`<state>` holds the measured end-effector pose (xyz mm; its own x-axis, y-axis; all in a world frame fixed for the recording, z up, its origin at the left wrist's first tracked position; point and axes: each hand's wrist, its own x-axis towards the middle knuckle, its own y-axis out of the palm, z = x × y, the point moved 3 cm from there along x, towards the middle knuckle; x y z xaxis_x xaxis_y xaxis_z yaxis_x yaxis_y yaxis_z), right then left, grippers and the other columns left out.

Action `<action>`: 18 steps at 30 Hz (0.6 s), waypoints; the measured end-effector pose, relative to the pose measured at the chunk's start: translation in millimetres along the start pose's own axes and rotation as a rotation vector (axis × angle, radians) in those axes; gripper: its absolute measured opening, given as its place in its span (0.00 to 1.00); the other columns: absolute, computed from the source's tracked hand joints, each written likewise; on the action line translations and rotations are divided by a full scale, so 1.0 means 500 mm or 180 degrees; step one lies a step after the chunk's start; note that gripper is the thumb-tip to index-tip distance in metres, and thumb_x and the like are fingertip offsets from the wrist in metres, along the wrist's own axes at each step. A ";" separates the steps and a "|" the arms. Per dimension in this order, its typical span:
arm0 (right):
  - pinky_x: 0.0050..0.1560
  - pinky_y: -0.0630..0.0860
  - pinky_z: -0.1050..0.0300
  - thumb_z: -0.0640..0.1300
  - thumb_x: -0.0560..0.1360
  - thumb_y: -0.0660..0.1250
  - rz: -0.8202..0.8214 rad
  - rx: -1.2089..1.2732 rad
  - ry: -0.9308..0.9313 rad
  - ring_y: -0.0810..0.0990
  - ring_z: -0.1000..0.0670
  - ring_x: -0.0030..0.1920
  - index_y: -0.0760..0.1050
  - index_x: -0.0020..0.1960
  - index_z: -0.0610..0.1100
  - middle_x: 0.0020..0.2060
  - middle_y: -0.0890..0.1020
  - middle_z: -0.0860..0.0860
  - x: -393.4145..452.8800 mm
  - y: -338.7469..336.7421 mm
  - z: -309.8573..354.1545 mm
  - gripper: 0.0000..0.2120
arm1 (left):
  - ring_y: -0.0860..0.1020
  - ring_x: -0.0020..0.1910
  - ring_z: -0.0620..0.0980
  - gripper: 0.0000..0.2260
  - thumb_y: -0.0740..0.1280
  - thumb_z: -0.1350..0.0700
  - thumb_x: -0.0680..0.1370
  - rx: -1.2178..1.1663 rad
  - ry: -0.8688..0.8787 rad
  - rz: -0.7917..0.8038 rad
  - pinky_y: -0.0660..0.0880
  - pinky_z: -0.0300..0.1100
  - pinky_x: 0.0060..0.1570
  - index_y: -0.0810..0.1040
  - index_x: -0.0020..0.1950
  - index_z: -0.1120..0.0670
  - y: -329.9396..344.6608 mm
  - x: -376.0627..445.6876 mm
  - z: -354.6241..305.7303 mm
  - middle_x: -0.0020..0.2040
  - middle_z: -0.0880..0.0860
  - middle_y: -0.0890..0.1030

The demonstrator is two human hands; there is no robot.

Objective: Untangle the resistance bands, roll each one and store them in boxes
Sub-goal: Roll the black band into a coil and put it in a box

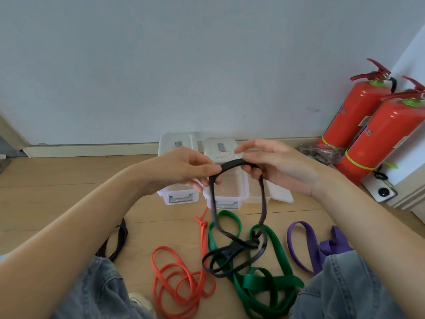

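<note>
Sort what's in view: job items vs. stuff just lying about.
Job:
black band, held up by left hand and right hand
orange band
green band
purple band
second dark band
clear boxes

Lying about:
two fire extinguishers
plastic bag
small white device

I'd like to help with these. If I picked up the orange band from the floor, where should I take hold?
Probably at the knot near the far end of the orange band, reaching down from above. It is the only tangle that shows, its short tail points toward the boxes, and the loops nearer the knees lie loose, so they should hang free once lifted.
</note>
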<state>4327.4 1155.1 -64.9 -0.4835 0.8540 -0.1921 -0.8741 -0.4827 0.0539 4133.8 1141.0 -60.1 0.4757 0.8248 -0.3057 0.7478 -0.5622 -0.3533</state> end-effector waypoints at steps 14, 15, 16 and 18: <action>0.53 0.79 0.51 0.38 0.72 0.70 -0.0472 -0.0599 -0.0826 0.83 0.47 0.43 0.75 0.48 0.43 0.41 0.83 0.46 0.008 0.034 -0.016 0.07 | 0.84 0.39 0.50 0.07 0.71 0.61 0.72 -0.1268 0.0563 -0.0845 0.78 0.35 0.41 0.75 0.47 0.58 0.018 0.012 -0.016 0.39 0.54 0.85; 0.53 0.79 0.51 0.38 0.71 0.70 -0.0452 -0.0574 -0.0810 0.83 0.47 0.43 0.75 0.48 0.43 0.40 0.83 0.47 0.008 0.035 -0.017 0.07 | 0.84 0.40 0.51 0.08 0.71 0.61 0.72 -0.1326 0.0562 -0.0850 0.78 0.34 0.41 0.74 0.48 0.59 0.018 0.012 -0.016 0.40 0.55 0.85; 0.52 0.79 0.52 0.39 0.71 0.71 -0.0445 -0.0581 -0.0807 0.83 0.47 0.43 0.74 0.48 0.43 0.40 0.83 0.48 0.008 0.036 -0.016 0.08 | 0.84 0.41 0.52 0.09 0.71 0.61 0.73 -0.1376 0.0562 -0.0863 0.78 0.34 0.41 0.74 0.50 0.59 0.017 0.011 -0.015 0.42 0.56 0.85; 0.49 0.79 0.56 0.40 0.69 0.73 -0.0492 -0.0814 -0.0837 0.83 0.49 0.42 0.73 0.46 0.43 0.40 0.83 0.48 0.007 0.037 -0.010 0.10 | 0.84 0.42 0.54 0.12 0.71 0.62 0.72 -0.1363 0.0563 -0.0942 0.79 0.35 0.42 0.74 0.54 0.57 0.015 0.011 -0.014 0.46 0.58 0.83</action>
<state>4309.7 1148.2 -69.6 -0.3715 0.9249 0.0805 -0.9137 -0.3489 -0.2082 4145.0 1141.8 -58.2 0.2594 0.9623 -0.0815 0.9656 -0.2601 0.0012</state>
